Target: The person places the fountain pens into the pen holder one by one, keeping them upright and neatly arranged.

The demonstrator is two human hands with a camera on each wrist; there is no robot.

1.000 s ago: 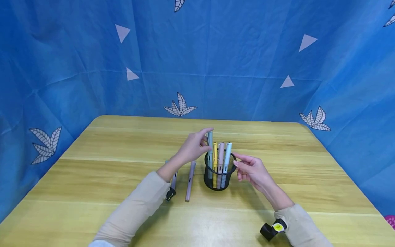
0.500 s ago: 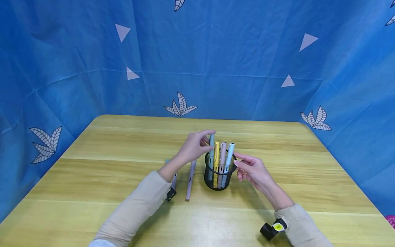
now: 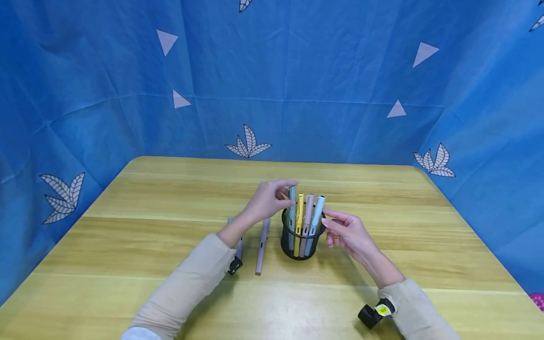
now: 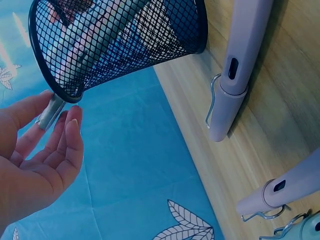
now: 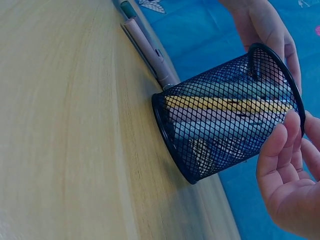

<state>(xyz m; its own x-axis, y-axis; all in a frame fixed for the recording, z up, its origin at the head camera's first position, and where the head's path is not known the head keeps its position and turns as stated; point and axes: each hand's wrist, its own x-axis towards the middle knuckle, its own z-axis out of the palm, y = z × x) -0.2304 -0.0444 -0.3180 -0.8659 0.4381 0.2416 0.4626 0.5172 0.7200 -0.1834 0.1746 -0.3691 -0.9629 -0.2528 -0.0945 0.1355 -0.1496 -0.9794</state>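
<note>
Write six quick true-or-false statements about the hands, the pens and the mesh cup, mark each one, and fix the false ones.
1. The left grip pinches the upper end of a blue-green pen. True.
2. The right grip holds the mesh cup by its rim. True.
3. The mesh cup lies tipped on its side. False: it stands upright on the table.
4. The mesh cup holds just one pen. False: four show in it, including a yellow pen.
5. A lilac pen lies on the table outside the mesh cup. True.
6. Both grips hold the same pen. False: only the left grip holds a pen.
</note>
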